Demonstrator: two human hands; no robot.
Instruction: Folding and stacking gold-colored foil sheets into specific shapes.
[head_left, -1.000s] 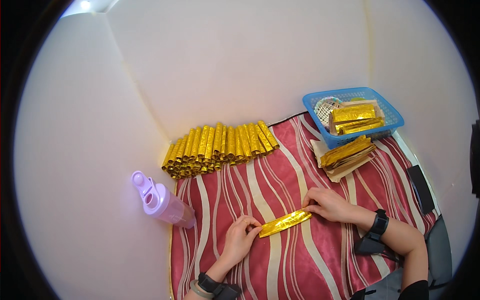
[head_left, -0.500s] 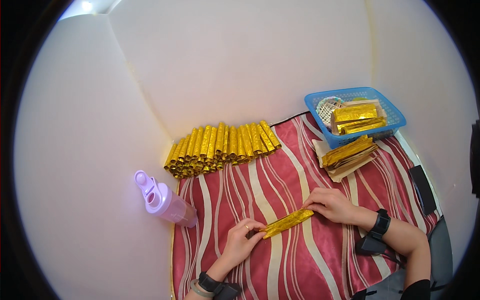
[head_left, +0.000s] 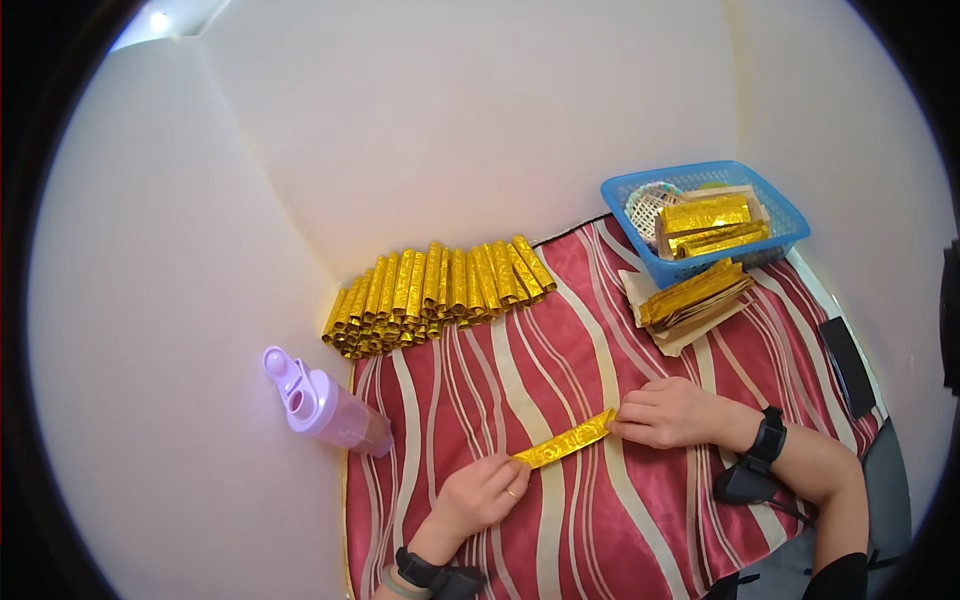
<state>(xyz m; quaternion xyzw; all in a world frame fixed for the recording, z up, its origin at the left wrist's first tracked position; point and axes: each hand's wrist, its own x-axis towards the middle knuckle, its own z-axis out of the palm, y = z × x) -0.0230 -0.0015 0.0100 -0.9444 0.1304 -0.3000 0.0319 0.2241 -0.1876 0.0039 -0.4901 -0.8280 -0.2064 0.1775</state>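
A strip of shiny gold foil paper (head_left: 565, 442), folded or rolled narrow, stretches between my two hands just over the striped cloth. Its left end is pinched by my left hand (head_left: 484, 490), which has a ring on one finger. My right hand (head_left: 668, 413) grips the other end, slightly higher and farther away. Along the back left lies a stacked pile of gold paper rolls (head_left: 440, 290). To the right, a stack of flat gold and brown paper sheets (head_left: 695, 305) rests on the cloth.
A blue plastic basket (head_left: 655, 265) at the back right holds more gold paper and a small woven item. On the left stands a tilted-looking purple shaker bottle (head_left: 340, 412). A flat black object (head_left: 847, 368) lies by the right edge. Red striped cloth (head_left: 590, 540) covers the table; white walls enclose it.
The gold strip has turned and looks narrower and flatter. My left hand has rolled over, its fingers now curled around the end. My right hand's fingers are closed more over its end.
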